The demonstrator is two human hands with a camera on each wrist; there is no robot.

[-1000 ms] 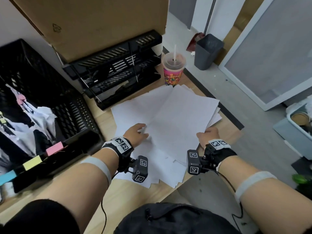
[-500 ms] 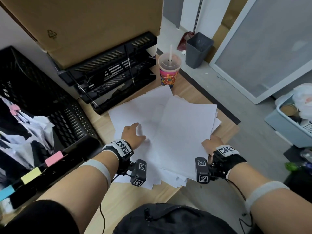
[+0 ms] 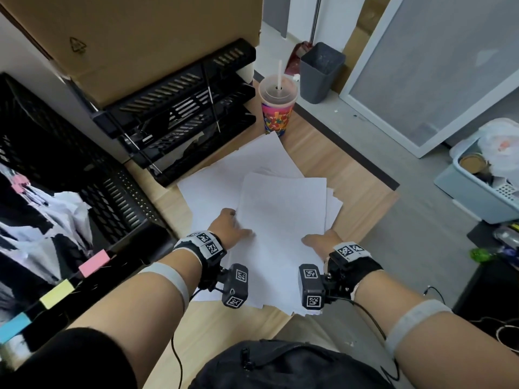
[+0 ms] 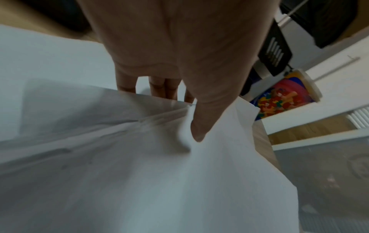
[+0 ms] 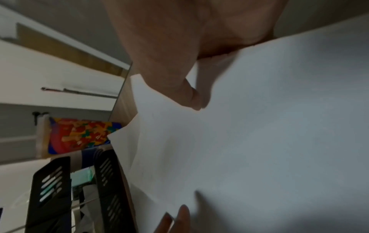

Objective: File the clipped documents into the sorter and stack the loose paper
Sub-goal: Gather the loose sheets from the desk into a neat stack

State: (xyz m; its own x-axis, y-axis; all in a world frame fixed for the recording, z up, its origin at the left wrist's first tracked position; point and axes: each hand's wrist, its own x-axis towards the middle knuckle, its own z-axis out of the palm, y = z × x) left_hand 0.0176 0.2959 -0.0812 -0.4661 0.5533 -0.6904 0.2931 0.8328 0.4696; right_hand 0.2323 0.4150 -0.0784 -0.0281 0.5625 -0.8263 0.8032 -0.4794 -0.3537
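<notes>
A pile of loose white paper (image 3: pixel 280 220) lies on the wooden table (image 3: pixel 359 192), its top sheets gathered between my hands. My left hand (image 3: pixel 230 228) grips the pile's left edge; in the left wrist view the left hand (image 4: pixel 191 110) has its thumb on top and its fingers (image 4: pixel 159 88) under the sheets. My right hand (image 3: pixel 320 240) pinches the right edge, and the right wrist view shows the right hand (image 5: pixel 179 88) with its thumb pressed on the paper (image 5: pixel 259 126). The black tiered sorter (image 3: pixel 179 108) stands behind. Clipped papers (image 3: pixel 70 211) lie in a black crate (image 3: pixel 118 192) at the left.
A colourful cup with a straw (image 3: pixel 276 108) stands just beyond the paper. A cardboard box (image 3: pixel 140 37) sits on the sorter. The table's right edge drops to the floor, where a grey bin (image 3: pixel 320 71) and a pale basket (image 3: pixel 477 197) stand. A black bag (image 3: pixel 280 366) lies near me.
The fanned sheets have been drawn together into a narrower, squarer pile. My right hand moved inward to the left with the top sheets; my left hand shifted onto their left edge.
</notes>
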